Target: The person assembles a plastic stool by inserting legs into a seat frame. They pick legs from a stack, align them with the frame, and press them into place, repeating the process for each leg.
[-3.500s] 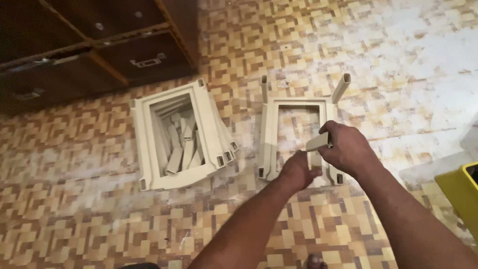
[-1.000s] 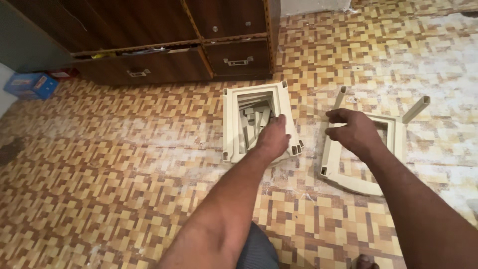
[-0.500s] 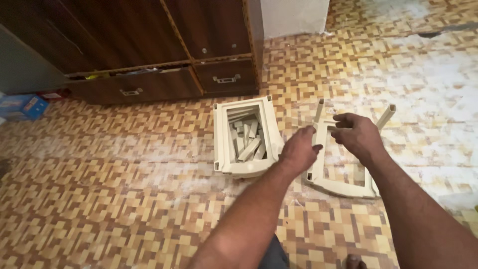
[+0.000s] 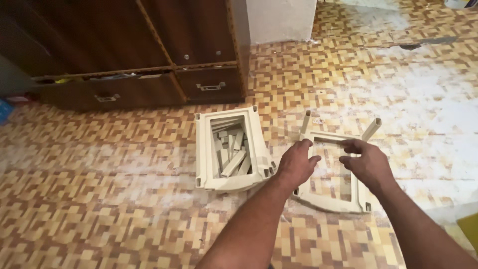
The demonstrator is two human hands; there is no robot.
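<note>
Two cream plastic frames lie on the patterned tile floor. The left frame [image 4: 203, 149] holds several loose cream leg pieces [image 4: 231, 154]. The right frame [image 4: 331, 201] has two legs standing up at its far corners, one on the left [image 4: 304, 124] and one on the right [image 4: 371, 129]. My left hand [image 4: 298, 162] hovers over the right frame's left rail, fingers spread, with nothing in it. My right hand [image 4: 366, 162] is above the frame's right side, fingers bent toward the left hand, and I see nothing held.
A dark wooden cabinet [image 4: 149, 45] with low drawers [image 4: 209, 84] stands at the back left, beside a white wall corner [image 4: 281, 20]. A yellow object [image 4: 470, 226] shows at the right edge. White dusty patches cover the tiles to the right.
My left hand left the frame holding the loose pieces and moved right, over the second frame. My right hand stayed over that frame. The view tilted up and back.
</note>
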